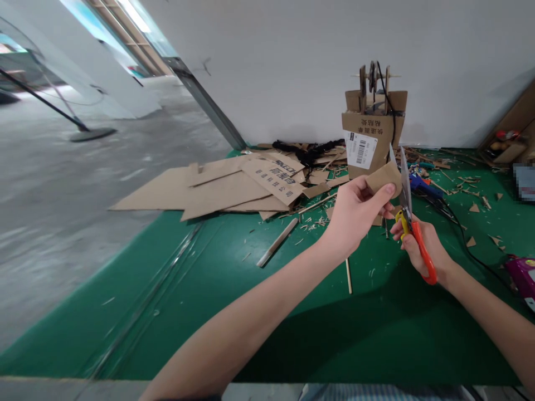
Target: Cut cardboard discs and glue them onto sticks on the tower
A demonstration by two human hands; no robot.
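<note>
My left hand [355, 209] pinches a small piece of brown cardboard [381, 178] between thumb and fingers. Beside it, my right hand [424, 248] grips a pair of scissors [422, 250] with orange and yellow handles. The scissor blades are spread and point upward at the right edge of the cardboard piece. Behind both hands stands a cardboard box [371, 133] with a white label, topped by upright cardboard strips, a wheel on a thin stick and a black cord.
Flat cardboard sheets [234, 189] are stacked at the back left of the green table [200, 312]. A wooden strip [278, 242] and a thin stick [349, 275] lie near my left arm. Rightward are a blue glue gun [430, 192], scraps and a purple object [522, 275].
</note>
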